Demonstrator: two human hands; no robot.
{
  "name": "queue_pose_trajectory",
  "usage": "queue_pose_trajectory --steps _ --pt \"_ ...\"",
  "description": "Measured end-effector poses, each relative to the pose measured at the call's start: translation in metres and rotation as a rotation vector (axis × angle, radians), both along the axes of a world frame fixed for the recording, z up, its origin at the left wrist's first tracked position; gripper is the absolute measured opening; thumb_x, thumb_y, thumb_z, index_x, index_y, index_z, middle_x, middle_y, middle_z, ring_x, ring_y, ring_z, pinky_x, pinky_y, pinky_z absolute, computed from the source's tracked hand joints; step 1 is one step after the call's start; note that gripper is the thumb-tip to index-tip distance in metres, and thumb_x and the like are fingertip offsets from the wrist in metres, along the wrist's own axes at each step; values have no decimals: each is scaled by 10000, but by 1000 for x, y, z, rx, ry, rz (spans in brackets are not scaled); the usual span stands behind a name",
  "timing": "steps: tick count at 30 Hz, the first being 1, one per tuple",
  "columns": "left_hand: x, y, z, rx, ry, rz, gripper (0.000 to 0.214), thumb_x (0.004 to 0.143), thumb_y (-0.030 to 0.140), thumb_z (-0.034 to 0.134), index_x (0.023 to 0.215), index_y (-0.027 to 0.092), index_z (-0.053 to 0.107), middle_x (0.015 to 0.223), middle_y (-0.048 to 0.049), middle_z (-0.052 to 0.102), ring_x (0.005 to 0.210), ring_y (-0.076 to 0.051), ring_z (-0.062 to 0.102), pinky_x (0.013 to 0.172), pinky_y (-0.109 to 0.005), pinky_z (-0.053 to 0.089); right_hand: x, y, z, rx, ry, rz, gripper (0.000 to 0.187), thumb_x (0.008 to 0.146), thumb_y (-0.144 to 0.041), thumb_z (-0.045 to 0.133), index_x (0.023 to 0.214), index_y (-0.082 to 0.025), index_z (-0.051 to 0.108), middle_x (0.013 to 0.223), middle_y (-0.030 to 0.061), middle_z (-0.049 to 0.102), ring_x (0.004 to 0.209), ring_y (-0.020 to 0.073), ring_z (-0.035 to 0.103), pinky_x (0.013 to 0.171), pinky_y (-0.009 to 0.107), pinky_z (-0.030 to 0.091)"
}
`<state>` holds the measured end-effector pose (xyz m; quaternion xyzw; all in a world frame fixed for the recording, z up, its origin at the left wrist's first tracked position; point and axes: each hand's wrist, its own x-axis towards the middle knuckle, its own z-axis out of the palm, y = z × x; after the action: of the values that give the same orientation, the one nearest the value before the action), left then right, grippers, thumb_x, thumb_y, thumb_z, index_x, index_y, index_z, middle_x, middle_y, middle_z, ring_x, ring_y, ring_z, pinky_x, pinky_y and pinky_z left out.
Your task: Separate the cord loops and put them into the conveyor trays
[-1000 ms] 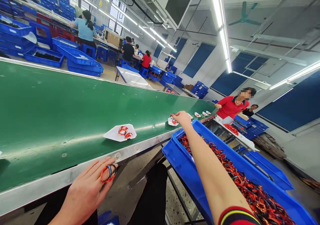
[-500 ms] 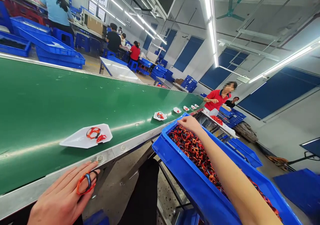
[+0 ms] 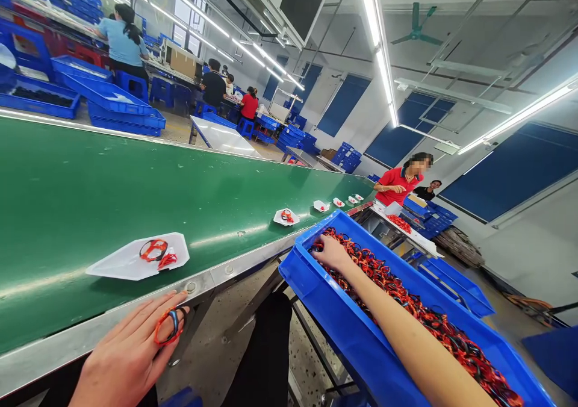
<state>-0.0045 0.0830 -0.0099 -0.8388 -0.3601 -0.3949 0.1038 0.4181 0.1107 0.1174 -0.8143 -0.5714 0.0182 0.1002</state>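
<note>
Holds a small bundle of bands, orange-red, blue and black, looped over the outstretched fingers of the left grip, flat and palm down at the near metal edge of the conveyor belt. Reaches with the right grip into a heap of like bands, red, orange and black, tangled along a long blue crate. Stands just right of the belt's near edge, tilted. Touches the heap palm down at the crate end nearest the belt.
</note>
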Motion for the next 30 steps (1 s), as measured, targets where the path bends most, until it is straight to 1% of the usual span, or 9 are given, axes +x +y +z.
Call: queue_pose_trajectory --steps 4,7,10,13,15,17,21,25,30 --pt "-1 -1 0 -52 -67 -20 538 739 311 600 1261 223 505 1216 -58 621 1077 -260 574 1042 -353 281 6 -10 29 133 274 -51 204 726 -313 534 858 -172 601 784 60 646 618 159 587 531 249 429" --pt "1 -7 7 -263 -265 -88 353 734 317 617 1085 285 625 1142 -18 662 1019 -237 607 991 -322 357 -2 -17 53 195 508 -46 233 764 -363 470 859 -172 565 750 50 626 471 103 506 394 206 336" --pt "11 -17 28 -773 -606 -173 254 766 382 587 992 298 668 1130 -14 664 1055 -241 588 954 -323 412 -36 -24 75 242 685 27 264 774 -399 472 917 -188 541 837 54 629 481 81 494 369 179 294" --pt "30 -25 62 -1343 -1010 -335 332 794 456 537 1047 276 657 1230 -24 606 1175 -263 501 965 -365 424 -101 -31 81 228 814 168 256 788 -410 487 927 -207 558 838 27 610 514 82 508 365 164 292" --pt "42 -26 82 -1604 -1357 -526 375 826 474 477 1094 261 630 1275 -33 571 1203 -266 475 943 -403 448 -155 -36 70 204 901 351 223 803 -360 474 916 -202 583 781 10 585 515 94 515 379 179 347" --pt "50 -24 96 -1785 -1627 -670 356 835 463 468 1040 231 645 1214 -55 607 1119 -272 542 879 -437 487 -208 -41 45 337 750 476 163 776 -260 486 882 -205 597 778 7 597 638 125 574 544 231 475" --pt "52 -18 95 -1791 -2025 -605 230 849 318 499 837 153 660 806 -65 692 707 -171 652 649 -301 535 -278 -49 -16 505 425 652 280 713 -231 588 993 -228 596 1135 67 565 1009 197 565 864 326 470" --pt "42 -17 79 -1662 -2248 -469 183 847 269 508 793 153 638 675 -32 659 587 -133 621 582 -249 503 -295 -52 -47 484 416 650 439 701 -265 647 1127 -222 549 1254 103 509 1160 250 476 970 409 403" --pt "36 -17 76 -1734 -2247 -665 182 826 319 534 880 177 634 710 -18 660 625 -146 629 623 -269 498 -289 -55 -39 413 620 727 556 698 -242 677 1230 -282 521 1346 79 453 1231 278 413 1025 472 333"
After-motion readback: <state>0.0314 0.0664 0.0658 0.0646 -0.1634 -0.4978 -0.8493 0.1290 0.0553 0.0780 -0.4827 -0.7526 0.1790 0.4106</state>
